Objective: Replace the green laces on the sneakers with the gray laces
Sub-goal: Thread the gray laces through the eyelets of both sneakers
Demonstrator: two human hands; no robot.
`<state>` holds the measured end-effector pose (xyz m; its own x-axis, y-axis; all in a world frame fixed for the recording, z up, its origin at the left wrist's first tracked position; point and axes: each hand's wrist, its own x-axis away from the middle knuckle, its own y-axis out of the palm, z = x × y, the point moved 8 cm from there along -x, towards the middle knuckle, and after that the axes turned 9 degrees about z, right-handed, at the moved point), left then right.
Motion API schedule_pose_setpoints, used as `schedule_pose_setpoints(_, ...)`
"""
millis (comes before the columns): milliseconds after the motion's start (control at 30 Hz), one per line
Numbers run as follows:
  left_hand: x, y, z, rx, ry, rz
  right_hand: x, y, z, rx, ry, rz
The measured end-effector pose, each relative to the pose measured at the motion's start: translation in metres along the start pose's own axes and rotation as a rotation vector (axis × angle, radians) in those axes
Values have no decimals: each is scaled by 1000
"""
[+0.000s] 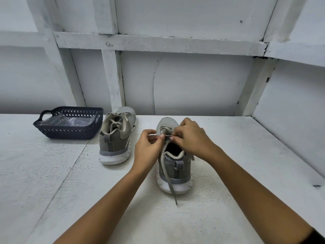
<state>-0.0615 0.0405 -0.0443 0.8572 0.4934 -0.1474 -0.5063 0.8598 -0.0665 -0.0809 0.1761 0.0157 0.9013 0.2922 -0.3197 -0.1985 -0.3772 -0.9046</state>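
Two grey sneakers stand on the white table with their heels toward me. The left sneaker carries a pale tied lace. Over the tongue of the right sneaker, my left hand and my right hand both pinch a greyish lace. A short stretch of it is pulled taut between my fingertips. One long end trails down over the heel and onto the table. In this light I cannot tell whether the lace is green or gray.
A dark blue perforated basket with clear plastic inside stands at the back left, close to the left sneaker. A white-painted wall with wooden framing rises behind the table, and a side wall closes off the right.
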Motion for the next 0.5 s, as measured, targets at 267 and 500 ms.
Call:
schedule_pose_setpoints(267, 1, 7, 6, -88, 89, -48, 19, -15, 10, -218, -13, -6)
schedule_pose_setpoints(500, -1, 5, 9, -61, 98, -95, 4, -15, 37, -388, 197, 80)
